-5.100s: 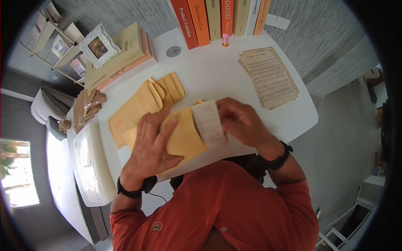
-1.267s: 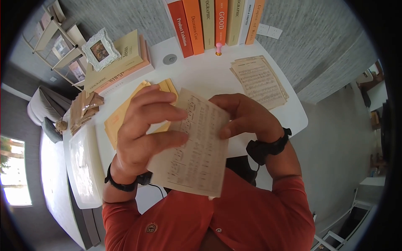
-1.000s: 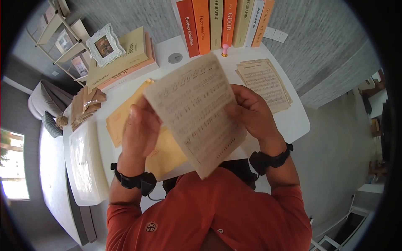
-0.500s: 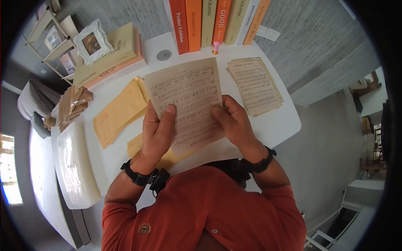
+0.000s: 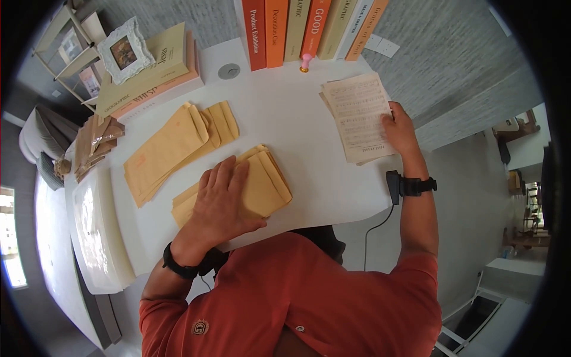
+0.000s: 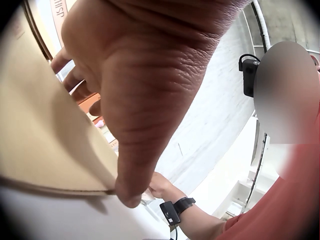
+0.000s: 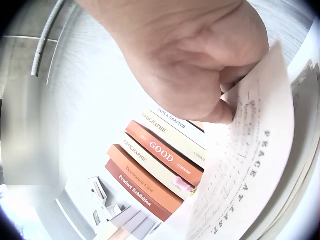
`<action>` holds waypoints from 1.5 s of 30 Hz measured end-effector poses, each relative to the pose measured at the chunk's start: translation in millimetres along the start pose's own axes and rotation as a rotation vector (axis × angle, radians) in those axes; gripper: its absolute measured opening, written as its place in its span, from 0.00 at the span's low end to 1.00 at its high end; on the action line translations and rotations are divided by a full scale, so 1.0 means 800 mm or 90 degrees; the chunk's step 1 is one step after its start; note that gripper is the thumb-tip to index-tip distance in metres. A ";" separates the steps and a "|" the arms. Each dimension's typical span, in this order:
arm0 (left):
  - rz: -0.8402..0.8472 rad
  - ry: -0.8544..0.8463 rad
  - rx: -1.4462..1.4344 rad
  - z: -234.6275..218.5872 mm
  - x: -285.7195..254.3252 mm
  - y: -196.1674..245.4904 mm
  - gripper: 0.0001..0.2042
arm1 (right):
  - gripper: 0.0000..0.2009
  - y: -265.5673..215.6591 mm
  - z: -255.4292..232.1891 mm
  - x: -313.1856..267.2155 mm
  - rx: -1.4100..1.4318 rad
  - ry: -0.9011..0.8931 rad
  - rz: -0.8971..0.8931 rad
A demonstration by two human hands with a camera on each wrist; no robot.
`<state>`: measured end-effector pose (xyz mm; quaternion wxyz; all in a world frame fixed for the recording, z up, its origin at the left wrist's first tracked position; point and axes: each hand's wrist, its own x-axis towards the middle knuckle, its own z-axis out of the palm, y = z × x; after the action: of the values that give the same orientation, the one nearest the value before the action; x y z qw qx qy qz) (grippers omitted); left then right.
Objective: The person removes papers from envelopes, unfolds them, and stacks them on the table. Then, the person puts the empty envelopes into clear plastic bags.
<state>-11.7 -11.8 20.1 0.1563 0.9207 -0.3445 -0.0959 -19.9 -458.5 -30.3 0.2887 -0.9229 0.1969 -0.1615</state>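
Observation:
My left hand [image 5: 219, 202] rests on a small stack of yellow kraft envelopes [image 5: 264, 181] near the table's front edge. Its fingers lie fairly straight across the top one, and in the left wrist view the thumb [image 6: 132, 190] reaches the stack's edge. Over at the right, my right hand [image 5: 401, 131] pinches the edge of an aged sheet of music [image 5: 357, 116]. That sheet lies over a pile of similar paper [image 7: 300, 165], which shows beneath it in the right wrist view. The thumb is on the printed side; the other fingertips are hidden behind the paper.
More envelopes [image 5: 166, 149] lie at the left, beside brown paper packets [image 5: 98, 143] and a clear plastic stack [image 5: 98, 232]. Stacked books [image 5: 148, 77] bear a white picture frame [image 5: 125, 53]. Upright books [image 5: 276, 35] and a pink-handled wax seal stamp [image 5: 306, 61] stand at the back.
The music sheet came out of an envelope and was held up in both hands. My right hand has carried it right onto the paper pile; my left has let go and moved down to the envelopes.

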 end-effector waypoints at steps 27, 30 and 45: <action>0.241 0.265 0.036 -0.001 -0.016 0.001 0.50 | 0.10 -0.241 0.087 -0.168 0.414 -0.318 -0.117; 0.261 0.243 0.039 -0.003 -0.012 0.000 0.50 | 0.05 -0.233 0.095 -0.162 0.382 -0.302 -0.166; 0.202 0.198 0.138 -0.092 0.018 -0.071 0.48 | 0.05 -0.159 0.067 -0.114 0.906 -0.260 0.200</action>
<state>54.6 35.4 67.5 0.1206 0.8702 -0.4647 0.1103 -42.7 -295.5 -13.2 0.8653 -0.4864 0.1167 -0.0328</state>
